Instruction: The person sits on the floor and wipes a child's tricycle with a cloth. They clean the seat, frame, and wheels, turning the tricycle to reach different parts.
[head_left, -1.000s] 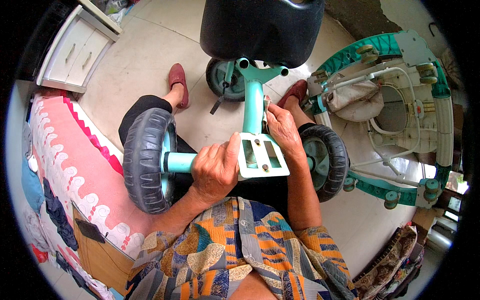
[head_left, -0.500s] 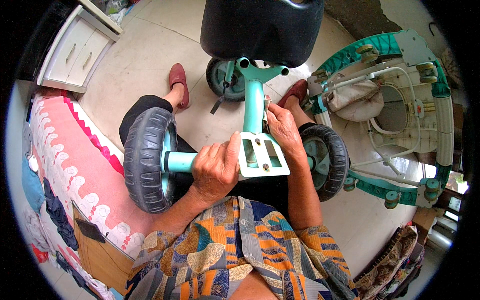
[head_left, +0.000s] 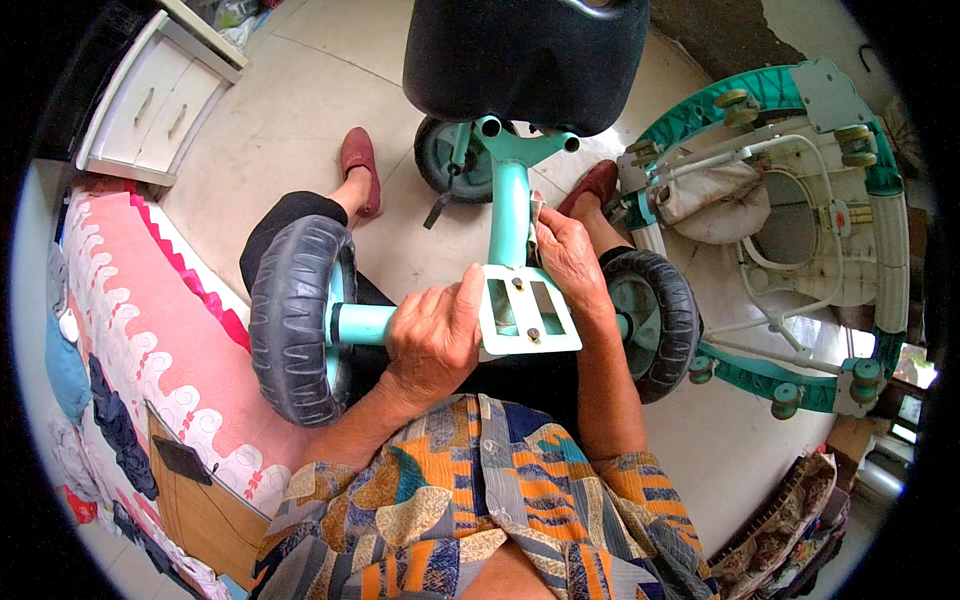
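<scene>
A child's tricycle with a mint-green frame (head_left: 510,215) stands between my legs. Its two ridged black wheels (head_left: 300,320) are on the near side, and a third wheel (head_left: 450,160) with a pedal is at the far end. My left hand (head_left: 435,335) wraps round the axle tube beside the pale mounting plate (head_left: 528,338), thumb along the plate's edge. My right hand (head_left: 570,255) is closed on a small folded pale cloth (head_left: 537,215), pressed to the right side of the curved main tube. Its fingertips are partly hidden behind the tube.
A black plastic seat (head_left: 525,60) is at the far end of the tricycle. To the right lies an overturned green-and-white baby walker (head_left: 770,230) with castors. On the left are a pink-covered bed (head_left: 190,310) and a white drawer cabinet (head_left: 155,105). Patterned fabric (head_left: 780,520) lies lower right.
Almost nothing differs. Both hands keep their holds, and the right hand with the cloth stays at the same part of the tube. The whole view has shifted very slightly.
</scene>
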